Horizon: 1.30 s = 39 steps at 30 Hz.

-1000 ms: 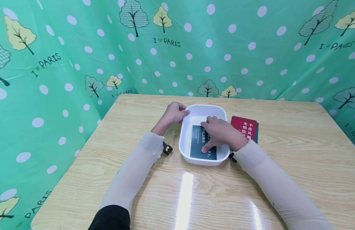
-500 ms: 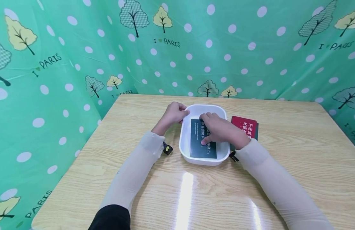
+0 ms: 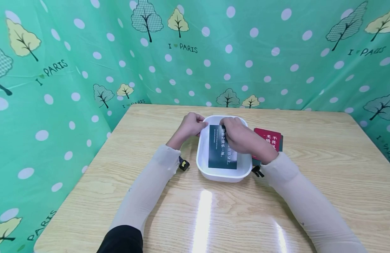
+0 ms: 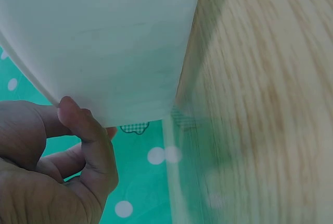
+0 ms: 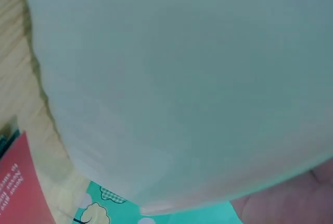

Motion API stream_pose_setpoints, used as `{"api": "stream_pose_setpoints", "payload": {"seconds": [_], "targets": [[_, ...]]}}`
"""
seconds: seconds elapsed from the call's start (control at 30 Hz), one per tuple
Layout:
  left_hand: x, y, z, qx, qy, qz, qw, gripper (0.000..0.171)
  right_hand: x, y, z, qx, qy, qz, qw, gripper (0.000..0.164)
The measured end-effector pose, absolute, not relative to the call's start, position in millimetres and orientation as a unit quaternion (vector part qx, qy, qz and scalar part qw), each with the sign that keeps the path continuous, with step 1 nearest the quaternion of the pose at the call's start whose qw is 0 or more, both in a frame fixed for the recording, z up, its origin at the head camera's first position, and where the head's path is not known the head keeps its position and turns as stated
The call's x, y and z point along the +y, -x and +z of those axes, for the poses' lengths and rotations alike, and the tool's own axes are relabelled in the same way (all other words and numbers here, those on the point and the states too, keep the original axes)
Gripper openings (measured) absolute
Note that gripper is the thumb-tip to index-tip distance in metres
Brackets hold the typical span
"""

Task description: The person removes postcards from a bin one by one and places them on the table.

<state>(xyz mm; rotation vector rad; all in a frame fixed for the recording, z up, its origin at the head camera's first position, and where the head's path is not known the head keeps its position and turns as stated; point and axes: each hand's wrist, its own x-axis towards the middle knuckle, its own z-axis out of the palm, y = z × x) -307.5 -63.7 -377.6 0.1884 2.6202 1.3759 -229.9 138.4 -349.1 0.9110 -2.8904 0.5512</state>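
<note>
A white plastic basin [image 3: 224,177] stands on the table, its outer wall filling much of both wrist views. At its far left corner my left hand [image 3: 192,123] pinches the rim; in the left wrist view the curled fingers [image 4: 93,146] meet the basin's edge. Inside the basin lies a dark green notebook [image 3: 217,149] with white Chinese characters. My right hand [image 3: 240,135] reaches over the basin's right side and grips the notebook's far right part with bent fingers. Its thumb is hidden in the head view, and the right wrist view shows only a bit of the palm [image 5: 291,200].
Just right of the basin lies a red notebook [image 3: 268,135] with white characters, on top of something dark green. It is partly covered by the right forearm. Behind the wooden table [image 3: 315,147] hangs a green dotted curtain [image 3: 195,70].
The dark green notebook has slid toward the far end of the basin along with my right hand. The right thumb has drawn in toward the fingers. My left hand has stayed on the rim.
</note>
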Motion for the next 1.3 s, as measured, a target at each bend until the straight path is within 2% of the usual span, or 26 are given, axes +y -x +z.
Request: {"api": "stream_pose_setpoints", "payload": {"seconds": [0.27, 0.83, 1.17, 1.3], "targets": [[-63, 306, -378, 0.887, -0.061, 0.451, 0.082, 0.026, 141, 221, -335, -0.938, -0.27, 0.214, 0.03, 0.032], [-62, 307, -380, 0.89, -0.058, 0.446, 0.079, 0.024, 164, 215, -306, -0.896, -0.331, 0.235, 0.184, 0.03], [-63, 307, -379, 0.89, -0.06, 0.445, 0.082, 0.025, 183, 214, -289, -0.891, -0.298, 0.235, 0.249, 0.027], [-62, 307, -378, 0.889, -0.06, 0.445, 0.086, 0.025, 191, 214, -283, -0.899, -0.253, 0.253, 0.252, 0.027]]}}
